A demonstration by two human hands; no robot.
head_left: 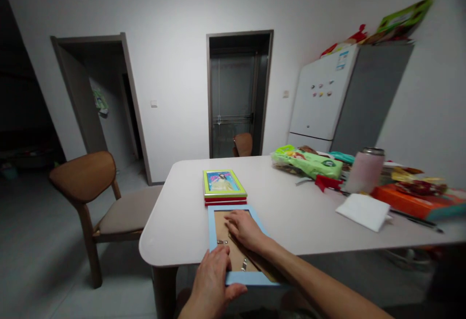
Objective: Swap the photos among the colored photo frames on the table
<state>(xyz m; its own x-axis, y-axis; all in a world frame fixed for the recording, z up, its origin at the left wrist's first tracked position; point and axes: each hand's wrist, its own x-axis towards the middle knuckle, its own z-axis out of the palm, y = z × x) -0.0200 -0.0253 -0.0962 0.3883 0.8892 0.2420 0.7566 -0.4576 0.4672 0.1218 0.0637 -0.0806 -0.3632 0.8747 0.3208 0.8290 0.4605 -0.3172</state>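
Note:
A light-blue picture frame (pixel 212 226) lies at the near table edge, partly overhanging it. Its brown backing board (pixel 220 222) faces up, with small metal fittings (pixel 243 264) on it. My left hand (pixel 214 277) grips the frame's lower left corner, thumb along the bottom edge. Across the board reaches my right hand (pixel 244 230), its slightly bent fingers resting on the upper part. My right forearm covers much of the frame's right side. Just beyond the blue frame sits a stack of frames, topped by a yellow-green frame (pixel 224 194) with a picture in it.
On the white table (pixel 174 212), the right side holds a green packet (pixel 309 162), a pink bottle (pixel 366 171), a folded white tissue (pixel 364 210), an orange box (pixel 407 201) and a pen (pixel 418 220). A wooden chair (pixel 83 176) stands left; a refrigerator (pixel 320 95) is behind.

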